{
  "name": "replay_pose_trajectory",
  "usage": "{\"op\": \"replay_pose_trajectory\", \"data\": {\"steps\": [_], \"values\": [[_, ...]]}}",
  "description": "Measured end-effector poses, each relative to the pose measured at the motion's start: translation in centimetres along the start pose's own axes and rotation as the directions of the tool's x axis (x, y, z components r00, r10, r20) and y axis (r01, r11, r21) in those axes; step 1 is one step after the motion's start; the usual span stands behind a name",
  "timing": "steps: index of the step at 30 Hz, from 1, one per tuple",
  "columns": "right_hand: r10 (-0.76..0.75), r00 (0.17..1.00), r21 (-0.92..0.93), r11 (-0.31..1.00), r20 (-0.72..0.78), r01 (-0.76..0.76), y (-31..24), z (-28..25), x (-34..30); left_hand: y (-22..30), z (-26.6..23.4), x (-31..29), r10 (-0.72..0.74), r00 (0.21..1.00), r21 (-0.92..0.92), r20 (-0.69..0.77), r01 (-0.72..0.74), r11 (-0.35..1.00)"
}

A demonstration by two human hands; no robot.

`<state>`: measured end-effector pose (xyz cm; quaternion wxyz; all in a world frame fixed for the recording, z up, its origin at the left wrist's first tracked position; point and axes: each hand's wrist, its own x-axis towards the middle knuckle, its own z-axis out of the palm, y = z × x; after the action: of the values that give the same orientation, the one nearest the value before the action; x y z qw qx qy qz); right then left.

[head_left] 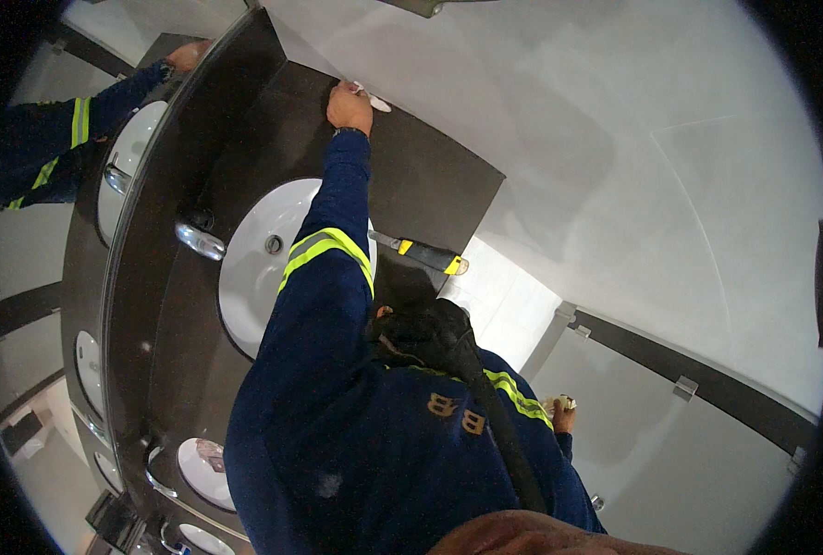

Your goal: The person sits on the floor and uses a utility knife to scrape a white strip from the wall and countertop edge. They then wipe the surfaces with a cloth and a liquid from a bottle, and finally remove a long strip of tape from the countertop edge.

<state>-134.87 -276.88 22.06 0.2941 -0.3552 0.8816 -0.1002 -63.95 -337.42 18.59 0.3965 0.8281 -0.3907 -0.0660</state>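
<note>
My left hand [350, 108] reaches to the far end of the dark counter [421, 162], where it meets the pale wall. Its fingers are closed on a small white thing [379, 104], soft-looking and perhaps a cloth, close against the wall joint. Low on the right, my right hand [562, 418] hangs away from the counter, closed round a small pale yellowish thing [568, 403] whose kind I cannot make out. A putty knife [430, 256] with a black and yellow handle lies beside the basin, its handle end at the counter's front edge.
Under my left arm is a white round basin [245, 277] with a chrome tap [200, 241]. Another basin [203, 472] stands farther along the counter. A mirror [37, 277] runs along the left. Grey partition panels [661, 416] stand at the right, above light floor tiles [504, 291].
</note>
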Motion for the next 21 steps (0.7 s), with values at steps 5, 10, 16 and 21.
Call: {"op": "replay_pose_trajectory", "data": {"steps": [5,10,16,21], "values": [[0.000,1.000,0.095,0.995,0.012,-0.001,2.7,-0.2,0.2,1.5,1.1,-4.0,0.089,0.994,-0.031,0.056,-0.088,0.996],[-0.022,1.000,0.081,0.996,-0.003,0.022,0.6,0.7,-0.1,4.7,1.2,-10.8,0.199,0.954,-0.189,0.226,-0.157,0.969],[-0.007,0.999,0.075,0.997,-0.032,0.009,0.0,0.2,-1.0,10.5,-1.4,-21.3,0.714,0.402,-0.613,0.573,-0.369,0.699],[-0.015,0.999,0.119,0.993,-0.039,0.020,0.8,-0.4,-1.4,6.5,-4.7,-12.7,0.402,0.862,-0.399,0.308,-0.267,0.877]]}}
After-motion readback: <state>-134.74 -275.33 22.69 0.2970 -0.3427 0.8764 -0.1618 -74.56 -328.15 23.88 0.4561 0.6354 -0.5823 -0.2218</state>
